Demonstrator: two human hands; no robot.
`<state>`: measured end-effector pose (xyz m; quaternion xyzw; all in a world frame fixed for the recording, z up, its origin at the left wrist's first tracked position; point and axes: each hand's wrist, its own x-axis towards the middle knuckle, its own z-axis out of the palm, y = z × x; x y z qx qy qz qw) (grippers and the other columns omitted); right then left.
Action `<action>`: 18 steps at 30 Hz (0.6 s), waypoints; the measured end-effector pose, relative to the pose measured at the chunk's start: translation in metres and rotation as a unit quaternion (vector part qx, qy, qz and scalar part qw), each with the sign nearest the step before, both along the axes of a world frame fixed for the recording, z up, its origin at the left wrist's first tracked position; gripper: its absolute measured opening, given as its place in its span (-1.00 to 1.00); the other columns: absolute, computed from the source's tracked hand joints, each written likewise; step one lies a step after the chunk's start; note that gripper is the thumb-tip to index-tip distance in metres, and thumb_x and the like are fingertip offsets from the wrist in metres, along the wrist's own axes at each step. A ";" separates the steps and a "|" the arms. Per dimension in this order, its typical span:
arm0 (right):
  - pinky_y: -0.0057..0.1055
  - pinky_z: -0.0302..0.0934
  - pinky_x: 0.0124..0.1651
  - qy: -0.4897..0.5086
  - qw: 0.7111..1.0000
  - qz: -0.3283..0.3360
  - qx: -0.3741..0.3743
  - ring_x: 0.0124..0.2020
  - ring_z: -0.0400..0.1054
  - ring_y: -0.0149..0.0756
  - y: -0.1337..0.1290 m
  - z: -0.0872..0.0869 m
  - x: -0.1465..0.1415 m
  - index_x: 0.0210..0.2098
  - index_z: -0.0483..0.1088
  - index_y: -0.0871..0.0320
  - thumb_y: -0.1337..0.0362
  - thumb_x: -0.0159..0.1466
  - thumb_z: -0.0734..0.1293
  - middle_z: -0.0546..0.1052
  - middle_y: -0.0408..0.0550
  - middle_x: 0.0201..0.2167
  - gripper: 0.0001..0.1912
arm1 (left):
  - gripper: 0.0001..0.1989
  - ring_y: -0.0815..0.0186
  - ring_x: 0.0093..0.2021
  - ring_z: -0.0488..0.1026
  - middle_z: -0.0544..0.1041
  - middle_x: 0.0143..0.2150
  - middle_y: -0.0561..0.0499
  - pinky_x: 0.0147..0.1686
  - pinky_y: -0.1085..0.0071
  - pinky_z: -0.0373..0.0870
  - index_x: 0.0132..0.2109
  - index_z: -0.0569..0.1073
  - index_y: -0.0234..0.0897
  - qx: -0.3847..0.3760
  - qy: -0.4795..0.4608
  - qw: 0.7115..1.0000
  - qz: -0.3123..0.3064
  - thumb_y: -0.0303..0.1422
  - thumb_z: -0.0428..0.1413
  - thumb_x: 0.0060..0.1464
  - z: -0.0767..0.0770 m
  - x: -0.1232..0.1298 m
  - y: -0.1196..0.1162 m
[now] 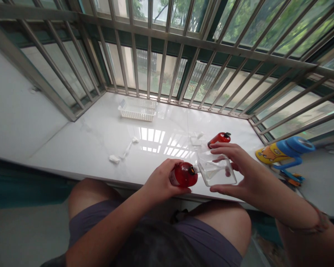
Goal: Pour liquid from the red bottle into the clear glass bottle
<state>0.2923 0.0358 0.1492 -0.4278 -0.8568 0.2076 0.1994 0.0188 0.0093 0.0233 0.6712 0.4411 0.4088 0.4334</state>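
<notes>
My left hand (164, 180) is wrapped round a red bottle (185, 175) with a black part at its neck, near the front edge of the white marble counter (94, 135). In my right hand (236, 168) is a clear square bottle (215, 171), tilted on its side, fingers behind it and thumb along its lower side. The clear bottle's neck points left and meets the black neck of the red bottle. Just beyond my right fingers, a second red bottle (220, 138) with a black top leans or lies on the counter.
A white perforated basket (137, 113) sits near the barred window. Crumpled white tissue (114, 159) lies at left, and a small clear item (196, 140) at centre. A blue-and-yellow flask (278, 151) is at right, near a small blue and orange object (295, 178).
</notes>
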 end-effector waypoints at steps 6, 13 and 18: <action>0.08 0.54 0.12 -0.019 1.000 0.022 0.007 0.34 0.35 0.24 0.004 0.006 0.001 0.33 0.32 -0.12 -0.11 0.22 0.61 0.36 0.14 0.40 -0.20 | -0.16 0.05 0.17 0.54 0.58 0.19 -0.03 0.17 0.21 0.48 0.23 0.50 -0.09 -0.004 -0.004 1.000 0.004 -0.29 0.63 -0.21 0.003 0.002 0.002; 0.12 0.51 0.17 -0.029 0.999 0.034 0.010 0.34 0.35 0.24 0.006 0.005 0.001 0.35 0.29 -0.13 -0.11 0.24 0.60 0.35 0.14 0.41 -0.20 | -0.15 0.07 0.15 0.55 0.58 0.18 -0.02 0.14 0.22 0.48 0.22 0.49 -0.09 0.007 -0.001 1.000 0.002 -0.28 0.63 -0.22 0.000 0.002 0.003; 0.12 0.51 0.19 -0.040 0.998 0.040 0.019 0.35 0.33 0.22 0.007 0.007 0.001 0.34 0.29 -0.14 -0.11 0.25 0.59 0.34 0.12 0.40 -0.22 | -0.15 0.06 0.16 0.54 0.58 0.19 -0.03 0.15 0.21 0.48 0.23 0.48 -0.09 0.008 -0.001 1.000 0.003 -0.26 0.63 -0.21 -0.001 0.002 0.003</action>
